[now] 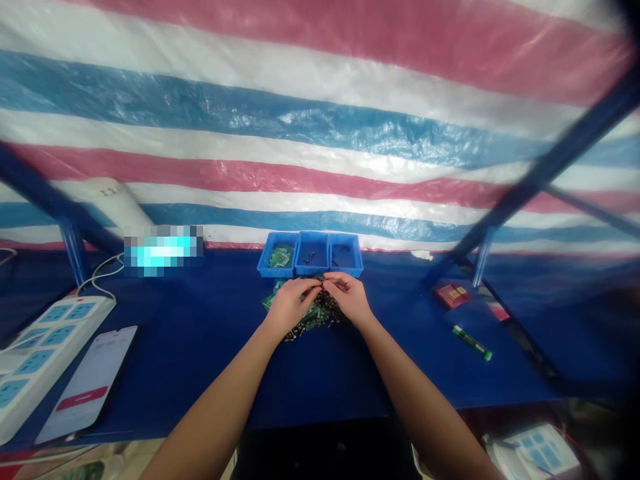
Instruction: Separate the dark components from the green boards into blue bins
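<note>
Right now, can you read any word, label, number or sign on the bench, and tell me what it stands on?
No text can be read in this view.
White smartphone screen: faint print and a red bar, too small to read.
White multi-socket power strip: no legible marking.
Small red packet: markings blurred.
Pixelated patch by the wall: masked, unreadable.
</note>
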A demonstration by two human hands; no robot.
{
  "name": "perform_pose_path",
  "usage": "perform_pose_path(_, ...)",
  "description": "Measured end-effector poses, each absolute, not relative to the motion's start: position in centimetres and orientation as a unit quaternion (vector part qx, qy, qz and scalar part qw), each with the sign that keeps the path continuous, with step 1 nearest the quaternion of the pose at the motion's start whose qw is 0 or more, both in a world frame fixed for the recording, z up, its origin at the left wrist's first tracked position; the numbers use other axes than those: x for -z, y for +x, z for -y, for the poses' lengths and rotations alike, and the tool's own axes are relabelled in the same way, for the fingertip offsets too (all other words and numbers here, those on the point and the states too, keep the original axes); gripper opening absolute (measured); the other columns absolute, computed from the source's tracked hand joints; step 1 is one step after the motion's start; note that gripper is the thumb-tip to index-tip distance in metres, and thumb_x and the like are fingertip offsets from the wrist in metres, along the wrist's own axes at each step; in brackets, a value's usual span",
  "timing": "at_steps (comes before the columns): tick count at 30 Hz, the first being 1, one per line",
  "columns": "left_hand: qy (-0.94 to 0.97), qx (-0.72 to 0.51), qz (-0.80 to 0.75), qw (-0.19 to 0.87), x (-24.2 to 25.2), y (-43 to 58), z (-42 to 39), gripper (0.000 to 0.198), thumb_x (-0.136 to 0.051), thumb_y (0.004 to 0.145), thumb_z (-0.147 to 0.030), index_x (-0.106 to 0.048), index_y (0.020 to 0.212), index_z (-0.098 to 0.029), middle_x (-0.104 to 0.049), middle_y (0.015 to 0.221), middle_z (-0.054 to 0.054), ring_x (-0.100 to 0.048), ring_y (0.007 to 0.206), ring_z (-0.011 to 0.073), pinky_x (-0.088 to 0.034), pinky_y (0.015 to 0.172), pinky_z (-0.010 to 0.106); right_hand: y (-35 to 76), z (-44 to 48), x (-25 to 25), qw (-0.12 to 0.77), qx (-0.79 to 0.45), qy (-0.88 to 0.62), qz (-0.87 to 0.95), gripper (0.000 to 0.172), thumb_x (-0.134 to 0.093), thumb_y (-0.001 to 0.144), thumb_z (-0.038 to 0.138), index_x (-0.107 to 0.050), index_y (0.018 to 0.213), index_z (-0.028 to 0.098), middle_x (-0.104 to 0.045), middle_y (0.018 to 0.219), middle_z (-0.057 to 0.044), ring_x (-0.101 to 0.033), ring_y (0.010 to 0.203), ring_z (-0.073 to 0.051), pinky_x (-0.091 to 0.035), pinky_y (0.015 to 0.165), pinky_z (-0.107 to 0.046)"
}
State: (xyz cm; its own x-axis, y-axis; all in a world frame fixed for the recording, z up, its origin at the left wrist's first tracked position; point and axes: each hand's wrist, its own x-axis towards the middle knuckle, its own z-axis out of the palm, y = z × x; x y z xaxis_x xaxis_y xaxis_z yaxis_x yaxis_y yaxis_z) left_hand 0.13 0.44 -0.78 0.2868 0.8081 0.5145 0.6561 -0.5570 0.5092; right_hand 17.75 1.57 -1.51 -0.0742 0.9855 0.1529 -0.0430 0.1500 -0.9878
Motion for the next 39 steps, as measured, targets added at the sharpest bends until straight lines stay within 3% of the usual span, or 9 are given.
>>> perform_pose_path(4, 0.791, -0.396, -0.456, 0.098, 0.86, 0.12, -0.48, 0.020, -0.055, 0.093, -0.037, -0.068, 0.100, -0.024, -0.072, 0.089, 0.003, -0.065, 0.078, 0.0172, -0.050, 0.077, 0.031, 17.73, -1.54, 1.49, 0.531, -0.503, -0.421, 0.535, 0.035, -0.074, 0.073, 0.038, -0.069, 0.102, 0.019, -0.074, 0.083, -0.005, -0.070, 0.077, -0.019, -0.058, 0.076, -0.033)
perform_pose_path(8, 0.771, -0.403, -0.483, 0.104, 1.10, 0.11, -0.40, 0.035, -0.059, 0.090, -0.039, -0.060, 0.123, -0.025, -0.068, 0.077, 0.000, -0.063, 0.071, 0.0155, -0.051, 0.074, 0.029, 17.66, -1.26, 1.13, 0.527, -0.499, -0.411, 0.552, 0.031, -0.072, 0.075, 0.037, -0.070, 0.101, 0.019, -0.073, 0.086, -0.004, -0.069, 0.079, -0.018, -0.057, 0.077, -0.033)
perform_pose_path(11, 0.781, -0.394, -0.473, 0.101, 1.22, 0.08, -0.36, 0.046, -0.061, 0.090, -0.035, -0.051, 0.134, -0.028, -0.067, 0.080, -0.001, -0.063, 0.073, 0.0155, -0.050, 0.075, 0.030, 17.62, -1.19, 1.16, 0.518, -0.493, -0.395, 0.577, 0.028, -0.068, 0.078, 0.035, -0.072, 0.103, 0.021, -0.073, 0.096, -0.005, -0.069, 0.086, -0.019, -0.057, 0.081, -0.034)
perform_pose_path(14, 0.797, -0.377, -0.462, 0.094, 1.07, 0.02, -0.39, 0.037, -0.059, 0.090, -0.034, -0.057, 0.126, -0.027, -0.068, 0.082, 0.000, -0.063, 0.074, 0.0164, -0.049, 0.076, 0.031, 17.63, -1.31, 1.55, 0.518, -0.477, -0.389, 0.594, 0.028, -0.067, 0.079, 0.034, -0.073, 0.104, 0.022, -0.072, 0.103, -0.006, -0.068, 0.091, -0.021, -0.056, 0.084, -0.036)
perform_pose_path(19, 0.787, -0.364, -0.489, 0.091, 0.72, -0.08, -0.47, 0.023, -0.063, 0.087, -0.040, -0.064, 0.104, -0.024, -0.067, 0.075, 0.000, -0.062, 0.071, 0.0174, -0.048, 0.069, 0.029, 17.72, -1.31, 1.76, 0.508, -0.477, -0.407, 0.590, 0.037, -0.068, 0.078, 0.035, -0.067, 0.113, 0.021, -0.071, 0.083, -0.003, -0.067, 0.074, -0.017, -0.057, 0.070, -0.031)
perform_pose_path(23, 0.780, -0.373, -0.494, 0.095, 0.77, -0.06, -0.48, 0.019, -0.061, 0.088, -0.041, -0.064, 0.091, -0.023, -0.069, 0.079, 0.000, -0.063, 0.075, 0.0174, -0.048, 0.068, 0.028, 17.84, -1.21, 1.29, 0.517, -0.485, -0.411, 0.573, 0.036, -0.069, 0.077, 0.035, -0.067, 0.110, 0.020, -0.070, 0.083, -0.003, -0.067, 0.073, -0.017, -0.057, 0.070, -0.030)
perform_pose_path(27, 0.781, -0.376, -0.488, 0.103, 0.83, 0.00, -0.44, 0.021, -0.056, 0.091, -0.041, -0.065, 0.091, -0.022, -0.069, 0.082, 0.002, -0.063, 0.077, 0.0173, -0.048, 0.066, 0.027, 17.96, -1.32, 1.16, 0.527, -0.508, -0.400, 0.552, 0.037, -0.071, 0.077, 0.035, -0.066, 0.110, 0.020, -0.071, 0.084, -0.003, -0.068, 0.073, -0.017, -0.058, 0.072, -0.032)
perform_pose_path(33, 0.773, -0.413, -0.474, 0.088, 1.01, -0.05, -0.51, 0.018, -0.060, 0.090, -0.039, -0.065, 0.087, -0.022, -0.069, 0.080, 0.002, -0.064, 0.075, 0.0166, -0.048, 0.064, 0.026, 17.86, -1.47, 1.42, 0.536, -0.517, -0.384, 0.546, 0.024, -0.075, 0.073, 0.035, -0.072, 0.091, 0.020, -0.074, 0.095, -0.006, -0.070, 0.089, -0.021, -0.056, 0.085, -0.036)
perform_pose_path(39, 0.790, -0.439, -0.422, 0.078, 1.18, -0.12, -0.67, 0.012, -0.061, 0.090, -0.030, -0.067, 0.083, -0.022, -0.070, 0.080, 0.001, -0.062, 0.072, 0.0152, -0.048, 0.069, 0.028, 17.91, -1.52, 1.53, 0.547, -0.543, -0.372, 0.516, 0.025, -0.076, 0.071, 0.031, -0.071, 0.093, 0.020, -0.073, 0.093, -0.005, -0.070, 0.084, -0.020, -0.057, 0.083, -0.037)
